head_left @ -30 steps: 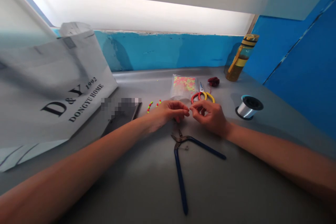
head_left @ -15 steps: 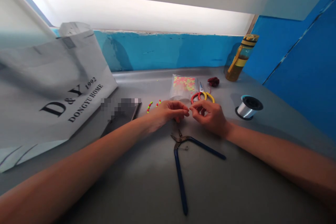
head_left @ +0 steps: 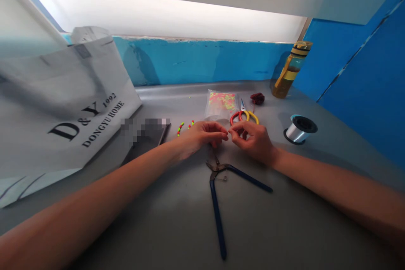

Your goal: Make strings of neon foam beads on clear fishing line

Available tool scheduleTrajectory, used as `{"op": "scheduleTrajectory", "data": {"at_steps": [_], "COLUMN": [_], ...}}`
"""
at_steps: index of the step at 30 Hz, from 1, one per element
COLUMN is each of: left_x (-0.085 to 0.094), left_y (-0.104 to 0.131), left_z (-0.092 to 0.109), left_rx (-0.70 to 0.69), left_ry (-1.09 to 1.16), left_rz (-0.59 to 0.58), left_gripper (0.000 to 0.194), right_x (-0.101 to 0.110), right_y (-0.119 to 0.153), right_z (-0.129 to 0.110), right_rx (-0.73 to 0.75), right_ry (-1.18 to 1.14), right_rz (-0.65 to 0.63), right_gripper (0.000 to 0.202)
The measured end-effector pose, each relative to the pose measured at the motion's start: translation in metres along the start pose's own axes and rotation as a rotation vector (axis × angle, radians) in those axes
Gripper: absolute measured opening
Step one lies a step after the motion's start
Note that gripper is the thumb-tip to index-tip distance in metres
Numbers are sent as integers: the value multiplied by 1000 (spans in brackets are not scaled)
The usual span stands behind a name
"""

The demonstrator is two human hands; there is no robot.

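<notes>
My left hand [head_left: 207, 133] and my right hand [head_left: 249, 138] meet fingertip to fingertip above the grey table, both closed in a pinch. What lies between their fingertips is too small to make out. Short strings of red and yellow-green beads [head_left: 180, 129] lie just left of my left hand. Below the hands, pliers [head_left: 217, 169] with dark blue handles rest spread apart. Behind my right hand are scissors [head_left: 243, 116] with red and yellow handles, partly covered by its fingers. A clear bag of pink and yellow beads [head_left: 222, 103] lies beyond both hands.
To the right stands a spool of clear line [head_left: 299, 130]. A dark red bundle of cord [head_left: 257, 98] and a yellow bottle [head_left: 289, 71] are farther back. On the left are a large white bag [head_left: 72, 105] and a dark flat object [head_left: 147, 139], partly blurred out.
</notes>
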State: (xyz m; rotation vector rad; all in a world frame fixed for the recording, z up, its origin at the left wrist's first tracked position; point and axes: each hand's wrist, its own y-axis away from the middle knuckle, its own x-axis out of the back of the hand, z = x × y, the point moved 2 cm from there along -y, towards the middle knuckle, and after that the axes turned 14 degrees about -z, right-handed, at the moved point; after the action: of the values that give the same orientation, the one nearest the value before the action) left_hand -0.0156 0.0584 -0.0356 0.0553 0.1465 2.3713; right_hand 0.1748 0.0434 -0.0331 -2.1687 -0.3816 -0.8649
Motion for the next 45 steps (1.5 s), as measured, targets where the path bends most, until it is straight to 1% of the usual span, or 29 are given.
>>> {"op": "scheduleTrajectory", "data": {"at_steps": [5, 11, 21, 30, 35, 40, 45], "left_x": [0, 0, -2, -1, -1, -1, -2], "left_y": [0, 0, 1, 1, 1, 0, 0], "left_z": [0, 0, 2, 1, 1, 2, 3], "left_rx": [15, 21, 11, 18, 7, 25, 19], "left_ry": [-10, 2, 23, 2, 8, 5, 23], "left_rz": [0, 9, 9, 12, 10, 22, 8], "left_gripper": [16, 17, 13, 16, 16, 19, 17], "right_x": [0, 0, 0, 0, -1, -1, 1], "right_y": [-1, 0, 0, -1, 0, 1, 0], "right_z": [0, 1, 1, 2, 1, 1, 0], "right_rx": [12, -18, 0, -19, -8, -26, -12], "right_ry": [16, 24, 49, 58, 42, 47, 43], "right_rz": [6, 8, 11, -2, 27, 34, 29], "right_gripper": [6, 7, 7, 7, 6, 6, 5]}}
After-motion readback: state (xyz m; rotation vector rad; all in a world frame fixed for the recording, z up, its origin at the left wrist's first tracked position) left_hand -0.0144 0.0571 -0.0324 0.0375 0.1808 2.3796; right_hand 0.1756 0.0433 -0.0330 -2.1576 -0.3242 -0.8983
